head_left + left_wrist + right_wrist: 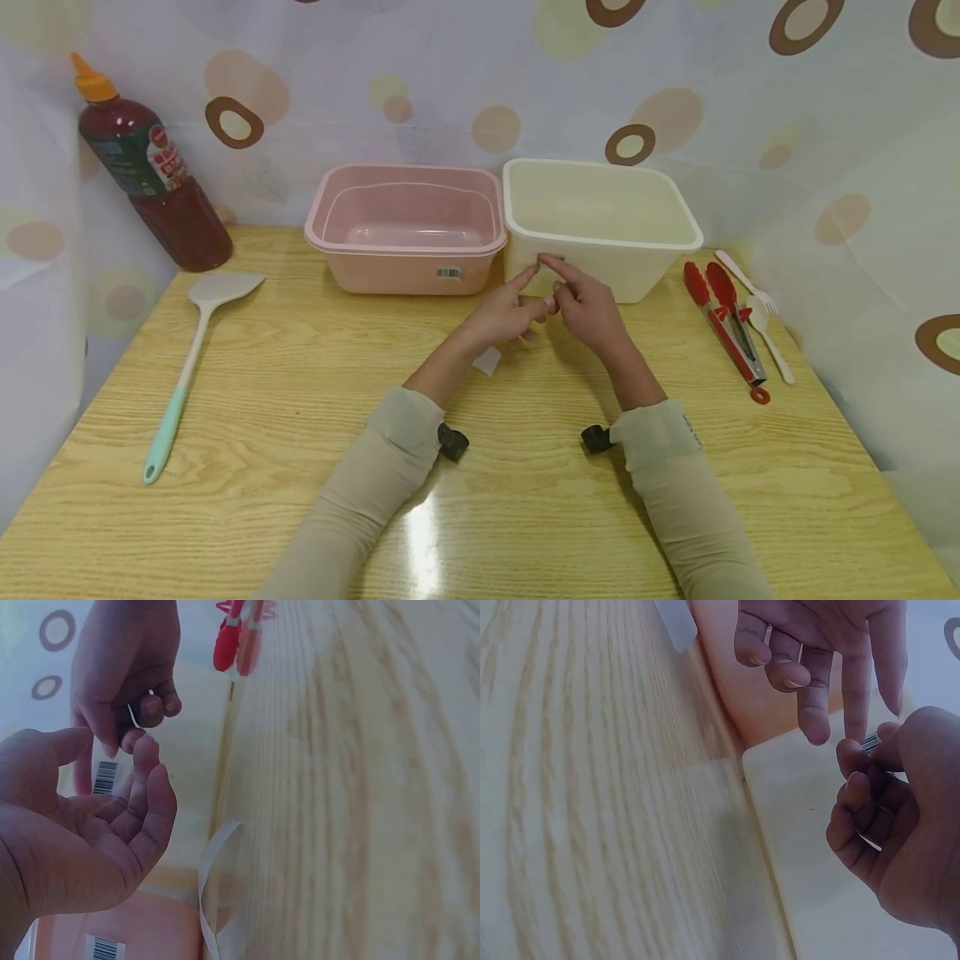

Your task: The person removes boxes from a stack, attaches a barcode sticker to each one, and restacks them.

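My left hand (504,317) and right hand (588,308) meet at the front wall of a cream plastic bin (626,271). A barcode label (105,778) is on that wall, partly covered by the fingers. The right index finger reaches out straight beside the label, with the thumb close by and the other fingers bent. From the left, the index finger points at the same spot and its other fingers are loosely bent. Their fingertips nearly touch. A small white scrap (487,361) lies below the left hand.
Left of the cream bin stands a pink basin (408,275) with its own barcode. A sauce bottle (157,167) and a turner (176,392) are at the left. Red-tipped tongs (723,325), a fork (746,279) and a spoon (772,342) lie right. A patterned curtain hangs behind.
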`<state>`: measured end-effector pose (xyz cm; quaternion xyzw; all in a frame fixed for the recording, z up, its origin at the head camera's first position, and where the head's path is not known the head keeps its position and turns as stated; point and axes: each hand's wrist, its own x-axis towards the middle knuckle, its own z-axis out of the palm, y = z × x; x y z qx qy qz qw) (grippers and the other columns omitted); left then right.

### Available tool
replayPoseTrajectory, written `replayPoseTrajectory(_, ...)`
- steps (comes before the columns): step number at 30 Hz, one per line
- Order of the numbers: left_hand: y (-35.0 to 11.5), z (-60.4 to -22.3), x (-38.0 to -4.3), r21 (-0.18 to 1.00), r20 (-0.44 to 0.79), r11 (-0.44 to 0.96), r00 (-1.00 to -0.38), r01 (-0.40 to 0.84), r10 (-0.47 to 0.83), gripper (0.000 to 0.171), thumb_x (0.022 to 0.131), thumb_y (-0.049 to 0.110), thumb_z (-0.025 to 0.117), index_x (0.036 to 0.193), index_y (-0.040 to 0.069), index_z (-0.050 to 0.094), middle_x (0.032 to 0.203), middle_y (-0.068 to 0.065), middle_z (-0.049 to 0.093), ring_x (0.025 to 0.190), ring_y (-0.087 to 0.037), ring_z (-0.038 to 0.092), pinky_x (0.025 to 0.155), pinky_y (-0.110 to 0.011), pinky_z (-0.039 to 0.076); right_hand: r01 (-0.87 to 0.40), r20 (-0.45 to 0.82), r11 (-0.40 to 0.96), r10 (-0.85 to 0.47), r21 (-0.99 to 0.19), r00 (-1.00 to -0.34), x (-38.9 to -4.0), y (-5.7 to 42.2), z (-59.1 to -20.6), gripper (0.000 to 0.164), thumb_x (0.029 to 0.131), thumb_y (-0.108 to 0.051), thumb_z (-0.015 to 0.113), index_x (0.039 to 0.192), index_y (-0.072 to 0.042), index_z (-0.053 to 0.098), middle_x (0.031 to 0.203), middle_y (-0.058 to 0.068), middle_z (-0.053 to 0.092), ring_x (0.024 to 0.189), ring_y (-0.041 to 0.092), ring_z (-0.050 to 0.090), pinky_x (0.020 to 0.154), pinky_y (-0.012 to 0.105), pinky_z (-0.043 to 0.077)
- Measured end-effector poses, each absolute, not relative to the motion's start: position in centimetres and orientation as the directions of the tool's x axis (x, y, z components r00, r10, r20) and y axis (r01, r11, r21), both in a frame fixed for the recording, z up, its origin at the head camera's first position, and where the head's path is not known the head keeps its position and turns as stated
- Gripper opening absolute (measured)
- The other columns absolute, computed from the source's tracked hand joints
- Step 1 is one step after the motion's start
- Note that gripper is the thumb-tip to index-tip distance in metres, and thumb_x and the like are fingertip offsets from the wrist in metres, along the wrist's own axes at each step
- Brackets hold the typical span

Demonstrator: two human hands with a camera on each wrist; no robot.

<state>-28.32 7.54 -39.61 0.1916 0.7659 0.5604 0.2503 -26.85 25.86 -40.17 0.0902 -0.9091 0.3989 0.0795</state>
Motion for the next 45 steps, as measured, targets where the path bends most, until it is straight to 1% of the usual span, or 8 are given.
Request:
replayPoseTrajectory(4, 7.60, -39.66, -28.32, 0.956, -0.166, 0.294, -0.798, 0.015, 0.580, 0.074, 0.105, 0.039, 0.051, 0.164, 0.033, 0.007, 0.130, -0.018, 0.067, 0.098, -0.038, 0.070, 0.074, -0.040, 0.054, -0.226, 0.211, 0.676, -0.105, -0.701, -0.972, -26.91, 25.77, -40.19, 0.050, 0.106, -0.011, 0.043, 0.149, -0.035, 0.051, 0.068, 0.014, 0.062, 0.052, 0.014, 0.038, 0.050, 0.026, 0.037)
replayPoseTrajectory(8, 7.69, -39.70, -28.30, 0.958, -0.160, 0.285, -0.797, 0.016, 0.583, 0.074, 0.106, 0.038, 0.051, 0.164, 0.031, 0.006, 0.130, -0.020, 0.067, 0.099, -0.040, 0.070, 0.071, -0.038, 0.052, -0.231, 0.221, 0.695, -0.105, -0.681, -0.970, -26.98, 25.57, -40.15, 0.050, 0.106, -0.011, 0.045, 0.149, -0.035, 0.051, 0.058, 0.002, 0.044, 0.048, 0.013, 0.035, 0.047, 0.026, 0.034)
replayPoseTrajectory(10, 7.76, -39.75, -28.28, 0.959, -0.160, 0.282, -0.797, 0.013, 0.582, 0.074, 0.106, 0.037, 0.051, 0.164, 0.031, 0.007, 0.129, -0.020, 0.067, 0.098, -0.040, 0.070, 0.070, -0.037, 0.052, -0.242, 0.237, 0.712, -0.109, -0.659, -0.965, -27.00, 25.47, -40.13, 0.050, 0.105, -0.010, 0.045, 0.149, -0.034, 0.051, 0.057, -0.001, 0.040, 0.048, 0.012, 0.035, 0.047, 0.026, 0.034)
replayPoseTrajectory(17, 7.96, -39.96, -28.36, 0.959, -0.163, 0.285, -0.803, 0.008, 0.574, 0.075, 0.105, 0.039, 0.053, 0.164, 0.033, 0.007, 0.127, -0.020, 0.068, 0.096, -0.038, 0.071, 0.073, -0.039, 0.055, -0.287, 0.315, 0.825, -0.141, -0.487, -0.939, -26.84, 25.37, -40.09, 0.051, 0.104, -0.010, 0.046, 0.150, -0.031, 0.051, 0.058, 0.002, 0.042, 0.046, 0.016, 0.034, 0.047, 0.030, 0.032)
replayPoseTrajectory(21, 7.95, -39.96, -28.35, 0.959, -0.171, 0.284, -0.803, -0.002, 0.571, 0.075, 0.105, 0.039, 0.053, 0.164, 0.034, 0.007, 0.129, -0.020, 0.068, 0.095, -0.037, 0.071, 0.072, -0.038, 0.054, -0.281, 0.331, 0.887, -0.158, -0.367, -0.930, -26.80, 25.50, -40.23, 0.054, 0.102, -0.011, 0.046, 0.151, -0.033, 0.049, 0.058, 0.003, 0.043, 0.047, 0.017, 0.031, 0.047, 0.031, 0.029)
replayPoseTrajectory(25, 7.91, -40.00, -28.37, 0.959, -0.181, 0.284, -0.800, -0.014, 0.572, 0.075, 0.105, 0.039, 0.053, 0.164, 0.034, 0.007, 0.129, -0.020, 0.068, 0.095, -0.037, 0.070, 0.073, -0.038, 0.054, -0.277, 0.355, 0.913, -0.163, -0.300, -0.921, -26.82, 25.74, -40.53, 0.056, 0.099, -0.011, 0.046, 0.150, -0.035, 0.049, 0.056, 0.003, 0.043, 0.046, 0.017, 0.030, 0.045, 0.031, 0.028)
replayPoseTrajectory(35, 7.95, -39.99, -28.36, 0.954, -0.183, 0.301, -0.800, -0.004, 0.572, 0.075, 0.106, 0.040, 0.052, 0.164, 0.032, 0.007, 0.127, -0.018, 0.069, 0.096, -0.036, 0.071, 0.077, -0.041, 0.056, -0.298, 0.430, 0.928, -0.181, -0.222, -0.884, -26.66, 26.00, -40.52, 0.060, 0.093, -0.008, 0.050, 0.148, -0.034, 0.052, 0.052, 0.002, 0.040, 0.046, 0.016, 0.026, 0.044, 0.030, 0.024)
replayPoseTrajectory(45, 7.93, -39.81, -28.26, 0.953, -0.182, 0.304, -0.800, 0.001, 0.572, 0.075, 0.105, 0.040, 0.052, 0.164, 0.031, 0.007, 0.127, -0.017, 0.069, 0.094, -0.035, 0.071, 0.077, -0.042, 0.057, -0.259, 0.361, 0.942, -0.169, -0.216, -0.917, -26.70, 25.96, -40.27, 0.061, 0.095, -0.011, 0.052, 0.150, -0.038, 0.046, 0.053, 0.002, 0.041, 0.047, 0.016, 0.027, 0.044, 0.030, 0.025)
